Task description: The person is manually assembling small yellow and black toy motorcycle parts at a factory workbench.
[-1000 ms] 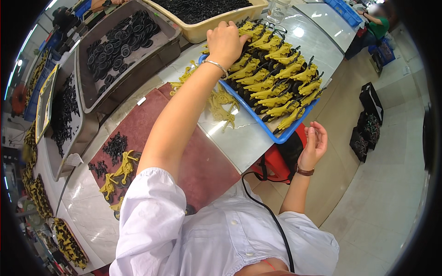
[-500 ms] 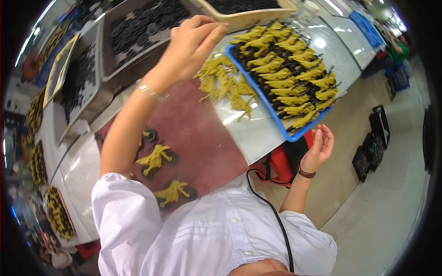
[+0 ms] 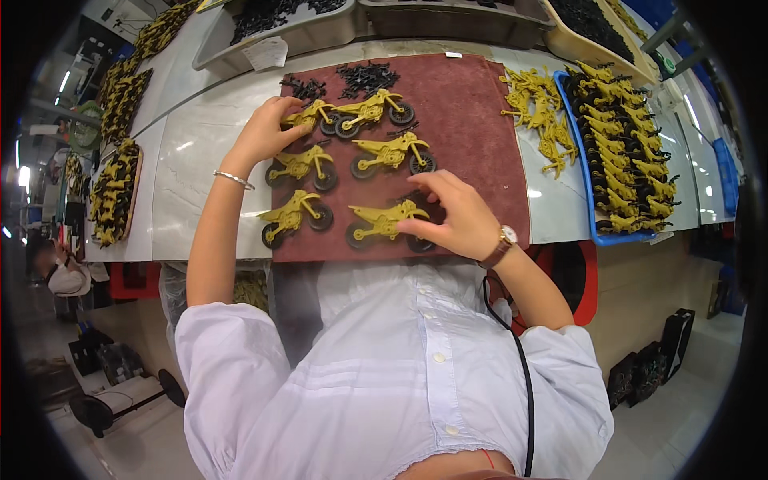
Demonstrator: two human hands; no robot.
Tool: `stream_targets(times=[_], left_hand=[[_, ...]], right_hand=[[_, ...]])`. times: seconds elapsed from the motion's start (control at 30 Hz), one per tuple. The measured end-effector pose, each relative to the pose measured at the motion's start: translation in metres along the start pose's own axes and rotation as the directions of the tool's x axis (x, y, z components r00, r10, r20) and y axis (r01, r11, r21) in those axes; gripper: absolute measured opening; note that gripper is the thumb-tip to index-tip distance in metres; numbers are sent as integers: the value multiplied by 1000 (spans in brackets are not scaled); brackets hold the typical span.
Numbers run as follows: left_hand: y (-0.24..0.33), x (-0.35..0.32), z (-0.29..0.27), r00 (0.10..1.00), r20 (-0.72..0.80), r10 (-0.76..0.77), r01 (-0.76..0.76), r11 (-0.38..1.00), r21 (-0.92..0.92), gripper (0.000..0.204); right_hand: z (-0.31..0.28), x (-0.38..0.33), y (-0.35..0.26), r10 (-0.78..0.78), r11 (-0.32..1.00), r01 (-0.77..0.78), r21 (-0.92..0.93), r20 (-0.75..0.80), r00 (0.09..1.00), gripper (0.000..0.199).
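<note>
Yellow toy motorcycles with black wheels lie in two columns on a dark red mat (image 3: 472,120). My left hand (image 3: 270,128) is at the far left toy motorcycle (image 3: 314,114), its thumb and fingers closed around the yellow tail end. My right hand (image 3: 462,218) is over the front of the near right toy motorcycle (image 3: 384,218). Its thumb and forefinger are spread apart there, the thumb at the yellow body and partly covering the front wheel. Between them lie other toy motorcycles, such as a middle right one (image 3: 388,152) and a near left one (image 3: 290,214).
Small black parts (image 3: 368,78) are heaped at the mat's far edge. Loose yellow bodies (image 3: 544,108) lie right of it, beside a blue tray (image 3: 588,192) packed with toy motorcycles. Grey bins (image 3: 328,36) of black parts line the back. A black cable (image 3: 522,368) hangs across my shirt.
My view has swung to face the mat. My left hand has come from beside the far bins to the far left motorcycle. My right hand has moved from beyond the table edge over the mat.
</note>
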State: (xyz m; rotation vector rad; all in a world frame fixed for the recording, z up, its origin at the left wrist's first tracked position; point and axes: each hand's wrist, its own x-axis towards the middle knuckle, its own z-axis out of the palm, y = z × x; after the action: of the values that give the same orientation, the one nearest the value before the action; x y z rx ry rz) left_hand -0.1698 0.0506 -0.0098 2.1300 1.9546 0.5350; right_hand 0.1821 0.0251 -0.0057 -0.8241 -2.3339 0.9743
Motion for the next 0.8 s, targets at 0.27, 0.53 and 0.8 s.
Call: stream_targets(times=[0.27, 0.53, 0.8], left_hand=[[-19, 0, 15, 980, 123, -155, 181, 952, -246, 48], [-32, -15, -22, 964, 229, -133, 248, 757, -605, 24], [-41, -20, -28, 953, 301, -23, 211, 764, -610, 31]], right_hand=[[22, 6, 11, 237, 953, -236, 191, 17, 971, 84], [3, 36, 20, 311, 818, -185, 545, -148, 939, 56], [23, 58, 37, 352, 923, -329, 199, -92, 932, 77]])
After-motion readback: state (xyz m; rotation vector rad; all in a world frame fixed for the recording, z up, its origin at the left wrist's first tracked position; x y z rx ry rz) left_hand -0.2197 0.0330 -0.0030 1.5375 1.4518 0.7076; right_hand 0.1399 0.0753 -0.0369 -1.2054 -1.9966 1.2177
